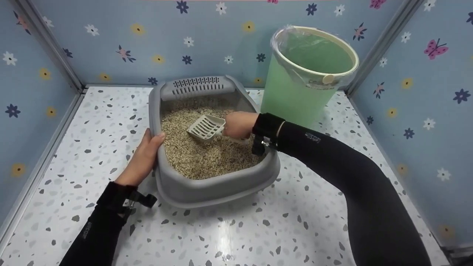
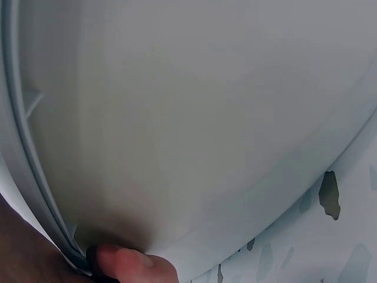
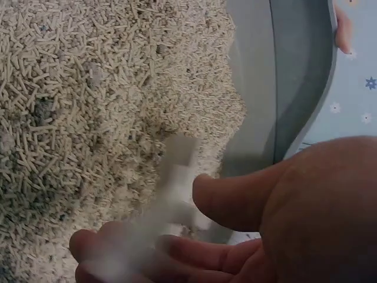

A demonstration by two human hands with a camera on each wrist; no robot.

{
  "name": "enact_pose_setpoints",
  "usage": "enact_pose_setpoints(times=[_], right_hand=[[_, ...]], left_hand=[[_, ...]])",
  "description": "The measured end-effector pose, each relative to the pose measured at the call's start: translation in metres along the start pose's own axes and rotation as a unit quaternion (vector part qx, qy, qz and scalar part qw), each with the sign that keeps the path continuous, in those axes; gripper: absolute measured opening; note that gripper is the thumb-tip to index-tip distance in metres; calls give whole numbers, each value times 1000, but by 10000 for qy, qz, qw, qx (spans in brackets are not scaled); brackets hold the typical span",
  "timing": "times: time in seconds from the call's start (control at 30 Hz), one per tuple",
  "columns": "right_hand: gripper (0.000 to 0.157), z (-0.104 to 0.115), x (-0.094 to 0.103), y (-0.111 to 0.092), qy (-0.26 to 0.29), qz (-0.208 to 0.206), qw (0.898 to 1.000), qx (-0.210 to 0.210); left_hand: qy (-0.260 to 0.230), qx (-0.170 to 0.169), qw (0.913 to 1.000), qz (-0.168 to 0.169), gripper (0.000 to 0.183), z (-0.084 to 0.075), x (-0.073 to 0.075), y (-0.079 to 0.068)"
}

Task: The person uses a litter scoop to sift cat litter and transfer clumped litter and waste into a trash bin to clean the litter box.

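Observation:
A grey litter box holds beige pellet litter with some darker patches. My left hand grips its left rim, thumb over the top edge; in the left wrist view a fingertip shows below the rim against the outer wall. Above the litter, my right hand holds a pale slotted litter scoop by its handle. The scoop's head tilts down to the left, low over the litter. In the right wrist view the scoop handle is blurred between thumb and fingers.
A tall green bin with a clear plastic liner stands behind the box on the right. Flowered blue panels close in the back and both sides. The speckled white surface runs under everything.

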State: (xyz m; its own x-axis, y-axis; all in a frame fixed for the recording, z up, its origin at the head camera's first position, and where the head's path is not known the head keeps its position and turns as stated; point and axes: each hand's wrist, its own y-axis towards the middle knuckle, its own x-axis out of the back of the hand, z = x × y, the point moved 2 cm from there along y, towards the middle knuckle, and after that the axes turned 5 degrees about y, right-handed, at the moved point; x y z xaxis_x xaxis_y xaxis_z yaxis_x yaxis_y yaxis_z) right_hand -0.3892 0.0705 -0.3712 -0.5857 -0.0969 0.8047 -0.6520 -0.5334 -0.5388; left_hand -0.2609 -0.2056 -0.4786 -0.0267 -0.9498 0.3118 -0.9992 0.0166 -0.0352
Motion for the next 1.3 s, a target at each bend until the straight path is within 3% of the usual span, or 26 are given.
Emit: enact_pose_setpoints(times=[0.07, 0.13, 0.27, 0.4, 0.53, 0.63, 0.73, 0.97, 1.13, 1.3], right_hand=[[42, 0, 6, -7, -137, -177, 9996, 150], [38, -2, 15, -18, 71, -463, 9984, 323], [39, -18, 33, -51, 1085, -1203, 9844, 683], [35, -54, 37, -80, 2220, -2015, 9499, 889], [32, -103, 16, -82, 3371, -2508, 9042, 771], [35, -130, -11, -72, 4104, -2505, 8748, 597], [41, -146, -35, -59, 4586, -2400, 8541, 504], [60, -152, -62, -39, 5566, -2217, 7991, 506], [71, -147, -67, -34, 5795, -2196, 7835, 455], [79, -143, -68, -30, 6075, -2088, 7657, 328]], left_hand=[[2, 47, 10000, 8, 93, 0, 0, 0], [-17, 88, 10000, 21, 94, 1, 0, 1], [-84, 93, 9999, 53, 93, 0, -2, 2], [-45, 45, 10000, 14, 90, -1, 0, 1], [-1, 67, 10000, -25, 90, -1, 2, 0], [-42, 46, 10000, -19, 88, 0, 2, -1], [-78, -26, 10000, -27, 88, 1, 2, -2], [194, 144, 9996, 108, 91, -4, 3, -3], [820, 518, 9931, 667, 93, -18, 10, -13], [1166, 470, 9838, 1279, 94, -34, 13, -23]])
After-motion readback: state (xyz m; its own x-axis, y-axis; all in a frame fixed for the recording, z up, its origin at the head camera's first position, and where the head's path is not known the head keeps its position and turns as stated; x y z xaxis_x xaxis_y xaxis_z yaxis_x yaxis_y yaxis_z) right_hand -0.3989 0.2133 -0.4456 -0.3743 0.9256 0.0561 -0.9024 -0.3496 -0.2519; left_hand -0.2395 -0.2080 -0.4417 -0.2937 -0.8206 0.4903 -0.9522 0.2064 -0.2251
